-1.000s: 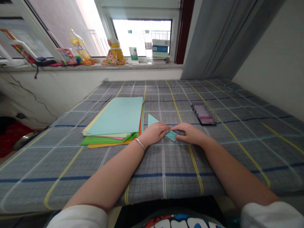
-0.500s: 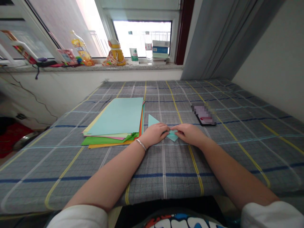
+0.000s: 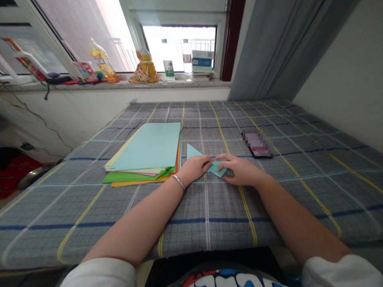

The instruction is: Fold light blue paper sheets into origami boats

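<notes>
- Stack of coloured paper [image 3: 143, 151], pale blue sheet on top, lying on the checked bed sheet [image 3: 269, 223].
- Phone [image 3: 257, 144], screen pixelated, lying on the sheet, well right of the stack.
- Stone windowsill [image 3: 119, 85] bearing a yellow-labelled bottle [image 3: 102, 63], a green-labelled bottle [image 3: 168, 67], a clear bottle [image 3: 187, 56] and stacked boxes [image 3: 202, 59].
- Grey curtain [image 3: 275, 48] hanging right of the window [image 3: 179, 48].
- Red cloth [image 3: 14, 171] on the floor, lower left.

Matt, smooth paper in the folded aqua piece [image 3: 217, 169] at centre, and the same dull finish across the stacked coloured sheets [image 3: 146, 147] just left of it! Rough woven cloth on the plaid bed sheet [image 3: 209, 223] below. Polished metal shine on the silver bangle [image 3: 178, 182], glossy clear plastic on the bottle [image 3: 187, 56] up top, speckled stone along the sill [image 3: 119, 85]!
</notes>
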The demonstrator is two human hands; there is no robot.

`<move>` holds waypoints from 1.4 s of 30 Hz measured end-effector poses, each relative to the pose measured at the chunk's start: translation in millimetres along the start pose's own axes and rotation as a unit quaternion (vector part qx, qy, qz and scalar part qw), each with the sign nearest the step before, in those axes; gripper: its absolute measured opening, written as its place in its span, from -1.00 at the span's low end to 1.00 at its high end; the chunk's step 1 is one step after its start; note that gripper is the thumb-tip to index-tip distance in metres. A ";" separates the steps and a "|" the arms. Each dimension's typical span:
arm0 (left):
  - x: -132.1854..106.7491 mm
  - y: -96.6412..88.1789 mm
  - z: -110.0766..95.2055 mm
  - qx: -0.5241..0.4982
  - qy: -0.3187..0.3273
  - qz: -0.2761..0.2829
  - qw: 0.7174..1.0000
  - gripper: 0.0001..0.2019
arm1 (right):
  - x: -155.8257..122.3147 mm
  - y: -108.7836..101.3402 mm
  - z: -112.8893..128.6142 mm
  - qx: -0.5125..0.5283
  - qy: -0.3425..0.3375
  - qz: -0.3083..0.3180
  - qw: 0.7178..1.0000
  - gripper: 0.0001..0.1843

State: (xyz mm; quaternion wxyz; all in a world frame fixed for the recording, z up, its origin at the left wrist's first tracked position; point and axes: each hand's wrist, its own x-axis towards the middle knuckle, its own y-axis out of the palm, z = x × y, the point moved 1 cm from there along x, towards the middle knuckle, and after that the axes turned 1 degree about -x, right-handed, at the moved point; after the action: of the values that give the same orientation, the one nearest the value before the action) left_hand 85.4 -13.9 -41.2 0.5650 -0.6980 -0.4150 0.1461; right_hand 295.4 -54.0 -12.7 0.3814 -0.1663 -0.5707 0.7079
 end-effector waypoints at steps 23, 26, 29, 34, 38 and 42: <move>-1.8 -0.8 -0.8 0.021 0.041 0.009 0.999 -0.74 | 19.3 21.5 12.8 -0.155 0.082 -0.050 0.983 -0.83; -2.1 -1.3 -1.3 0.026 0.040 0.013 0.999 -0.74 | 19.9 22.5 12.3 -0.137 0.103 -0.061 0.983 -0.90; -2.6 -2.6 -2.6 0.020 0.044 0.017 0.999 -0.72 | 20.1 24.6 10.5 -0.125 0.139 -0.082 0.979 -0.86; -3.7 -4.6 -5.3 -0.039 0.064 0.004 0.997 -0.66 | 20.8 28.3 7.2 -0.092 0.167 -0.115 0.975 -0.72; -3.5 -3.7 -5.1 -0.039 0.086 -0.005 0.995 -0.70 | 23.4 29.1 8.9 -0.095 0.170 -0.106 0.975 -0.75; -2.2 -1.3 -3.3 -0.005 0.096 0.003 0.995 -0.72 | 28.4 30.0 14.1 -0.161 0.177 -0.082 0.967 -0.81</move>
State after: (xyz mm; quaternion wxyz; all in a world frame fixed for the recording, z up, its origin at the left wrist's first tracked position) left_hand 85.7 -17.8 -39.5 0.5983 -0.7128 -0.3575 0.0783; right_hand 256.9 -44.6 -30.9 0.5014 -0.3007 -0.6123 0.5323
